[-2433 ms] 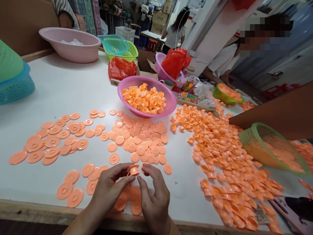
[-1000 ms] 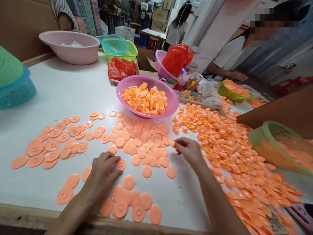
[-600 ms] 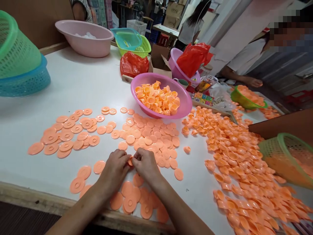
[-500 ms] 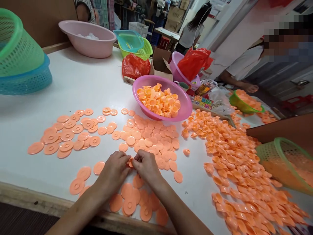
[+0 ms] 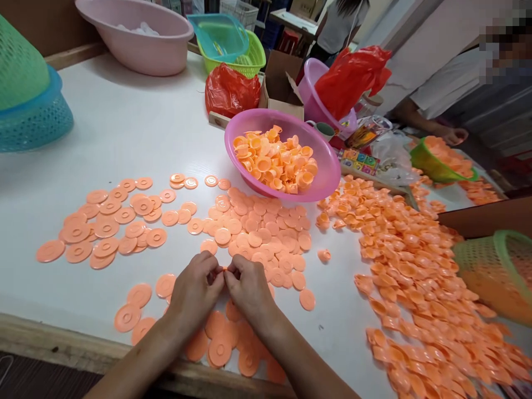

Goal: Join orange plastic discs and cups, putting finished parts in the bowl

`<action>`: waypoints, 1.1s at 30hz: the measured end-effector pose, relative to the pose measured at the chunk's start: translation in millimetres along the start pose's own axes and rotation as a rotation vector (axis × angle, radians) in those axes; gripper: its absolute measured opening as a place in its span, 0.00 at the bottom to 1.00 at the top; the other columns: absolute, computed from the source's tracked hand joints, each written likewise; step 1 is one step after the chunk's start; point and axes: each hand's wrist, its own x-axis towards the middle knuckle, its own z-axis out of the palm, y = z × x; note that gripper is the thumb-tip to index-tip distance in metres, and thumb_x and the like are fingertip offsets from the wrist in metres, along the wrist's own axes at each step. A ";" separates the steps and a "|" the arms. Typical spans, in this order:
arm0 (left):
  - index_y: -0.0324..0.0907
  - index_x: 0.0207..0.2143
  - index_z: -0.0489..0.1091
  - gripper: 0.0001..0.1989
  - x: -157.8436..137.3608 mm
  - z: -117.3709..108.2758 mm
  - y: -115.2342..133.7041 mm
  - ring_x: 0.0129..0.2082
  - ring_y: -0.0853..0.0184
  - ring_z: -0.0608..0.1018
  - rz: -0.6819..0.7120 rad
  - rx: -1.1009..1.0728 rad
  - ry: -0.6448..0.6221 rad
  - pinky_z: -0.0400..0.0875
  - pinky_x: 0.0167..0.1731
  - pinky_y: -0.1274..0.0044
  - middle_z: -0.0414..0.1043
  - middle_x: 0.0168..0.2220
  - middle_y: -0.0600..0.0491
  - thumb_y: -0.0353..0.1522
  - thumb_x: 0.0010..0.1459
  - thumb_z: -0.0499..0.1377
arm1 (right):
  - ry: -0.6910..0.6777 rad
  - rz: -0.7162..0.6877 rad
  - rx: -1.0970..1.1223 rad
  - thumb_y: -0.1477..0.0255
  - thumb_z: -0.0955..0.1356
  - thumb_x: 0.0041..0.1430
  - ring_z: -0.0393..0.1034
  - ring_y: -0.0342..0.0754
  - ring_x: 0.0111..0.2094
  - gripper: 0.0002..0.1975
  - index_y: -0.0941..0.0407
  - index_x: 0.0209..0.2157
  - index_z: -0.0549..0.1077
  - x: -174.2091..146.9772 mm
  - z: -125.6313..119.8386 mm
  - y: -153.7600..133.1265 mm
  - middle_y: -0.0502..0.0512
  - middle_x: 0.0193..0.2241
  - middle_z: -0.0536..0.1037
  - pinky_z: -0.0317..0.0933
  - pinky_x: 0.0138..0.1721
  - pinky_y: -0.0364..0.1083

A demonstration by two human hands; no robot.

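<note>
Near the front edge of the worktop (image 5: 124, 138), a little in from its middle, my two hands meet in the head view over a small orange piece (image 5: 225, 269). My left hand (image 5: 195, 288) comes at it from the left and my right hand (image 5: 251, 285) from the right, each with thumb and fingers drawn together in a pinch, so that I grasp it from both sides at once. It lies right between the fingertips, neither hand nearer than the other. Only a sliver shows, so I cannot tell which way its long axis runs, nor whether it is one part or two.

Just beyond my fingers, toward the far edge, spreads a bed of flat orange discs (image 5: 253, 227); behind it stands the pink bowl (image 5: 330, 166) with orange cups (image 5: 274, 160) in it. A loose cup (image 5: 324, 255) sits apart, on my right hand's side, between the discs and the big heap of cups (image 5: 407, 282) along the right of the worktop. More scattered discs (image 5: 106, 227) lie off toward the left edge, and a near cluster of discs (image 5: 220, 350) lies at the front edge between my forearms.
</note>
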 end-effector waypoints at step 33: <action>0.49 0.45 0.77 0.13 -72.2 9.0 18.5 0.39 0.63 0.83 0.144 -0.314 0.183 0.78 0.40 0.76 0.82 0.41 0.53 0.33 0.59 0.60 | 0.488 -0.397 0.187 0.82 0.60 0.55 0.67 0.46 0.29 0.14 0.53 0.41 0.65 -80.0 21.0 6.0 0.51 0.32 0.67 0.66 0.29 0.45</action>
